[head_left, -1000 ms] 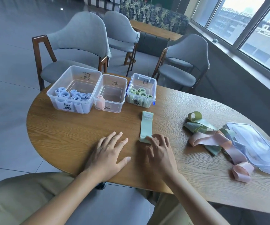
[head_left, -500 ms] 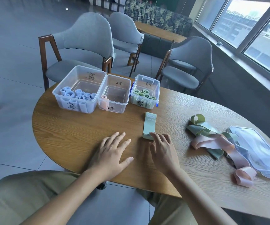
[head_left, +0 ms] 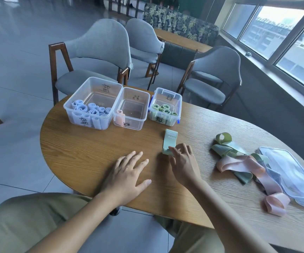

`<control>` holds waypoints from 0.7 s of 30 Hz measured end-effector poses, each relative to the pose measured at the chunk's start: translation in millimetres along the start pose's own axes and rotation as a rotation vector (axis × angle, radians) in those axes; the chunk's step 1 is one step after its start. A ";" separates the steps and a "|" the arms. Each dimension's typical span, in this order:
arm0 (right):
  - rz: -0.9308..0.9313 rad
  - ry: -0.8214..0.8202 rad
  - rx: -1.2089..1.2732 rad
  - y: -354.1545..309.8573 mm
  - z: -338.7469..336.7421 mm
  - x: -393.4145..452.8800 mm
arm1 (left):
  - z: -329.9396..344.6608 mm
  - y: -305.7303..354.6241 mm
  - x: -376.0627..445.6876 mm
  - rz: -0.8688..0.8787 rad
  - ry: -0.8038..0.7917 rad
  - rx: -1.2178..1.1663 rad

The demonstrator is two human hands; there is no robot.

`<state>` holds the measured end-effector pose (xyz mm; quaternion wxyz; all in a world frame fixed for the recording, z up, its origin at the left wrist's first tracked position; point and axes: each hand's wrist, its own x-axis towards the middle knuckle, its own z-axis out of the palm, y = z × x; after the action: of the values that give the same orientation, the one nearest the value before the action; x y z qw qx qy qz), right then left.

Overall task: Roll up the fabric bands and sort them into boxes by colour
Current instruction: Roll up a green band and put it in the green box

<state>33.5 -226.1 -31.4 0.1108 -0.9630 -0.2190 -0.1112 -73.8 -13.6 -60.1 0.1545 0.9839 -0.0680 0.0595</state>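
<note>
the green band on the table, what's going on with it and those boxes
A person is rolling up a light green band on the wooden table. The right hand curls its fingers over the band's near end, where a roll has started; the left hand lies flat on the table beside it. Beyond stand three clear boxes: the blue box holds many rolls, the pink box one, the green box several. A loose pile of bands waits at right.

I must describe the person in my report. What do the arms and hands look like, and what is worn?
Both forearms are bare, with no sleeves in view. The left hand and right hand wear no gloves, rings or watch. Khaki trousers cover the legs.
</note>
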 end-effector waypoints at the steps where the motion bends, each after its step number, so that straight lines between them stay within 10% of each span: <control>1: -0.003 -0.005 -0.007 1.2 0.6 1.8 | -0.2 0.2 0.3 0.000 0.002 -0.002; 21: -0.006 0.004 0.026 12.0 6.6 26.1 | -0.5 0.6 -0.2 -0.002 0.016 -0.004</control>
<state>62.9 -224.6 -32.8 0.1234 -0.9606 -0.2232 -0.1108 -74.2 -14.0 -59.5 0.1568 0.9832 -0.0657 0.0670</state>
